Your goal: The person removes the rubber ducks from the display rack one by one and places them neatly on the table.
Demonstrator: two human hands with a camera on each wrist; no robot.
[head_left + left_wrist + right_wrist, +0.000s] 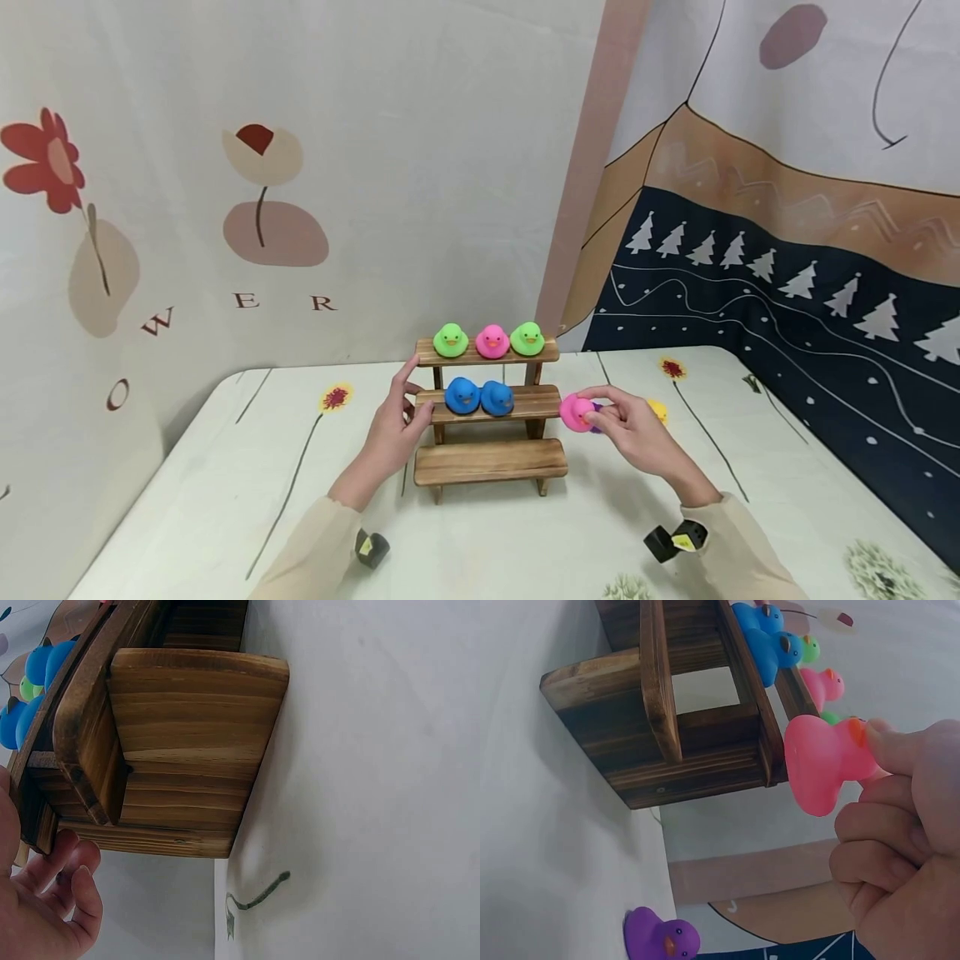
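A three-tier wooden display stand (491,462) stands on the table. My left hand (393,421) holds its left side, thumb at the middle tier's end and index finger reaching up to the top tier. My right hand (633,425) pinches a pink rubber duck (814,765) between thumb and fingers, just off the middle tier's right end. Two blue ducks (462,396) sit side by side on the middle tier. Up on the top tier are a green duck (451,340), another pink duck (492,342) and a second green duck (528,338).
On the table beyond my right hand lie a purple duck (660,936) and a yellow duck (658,410), both partly hidden in the head view. A patterned cloth covers the table (300,467), and printed curtains (420,167) hang behind and to the right.
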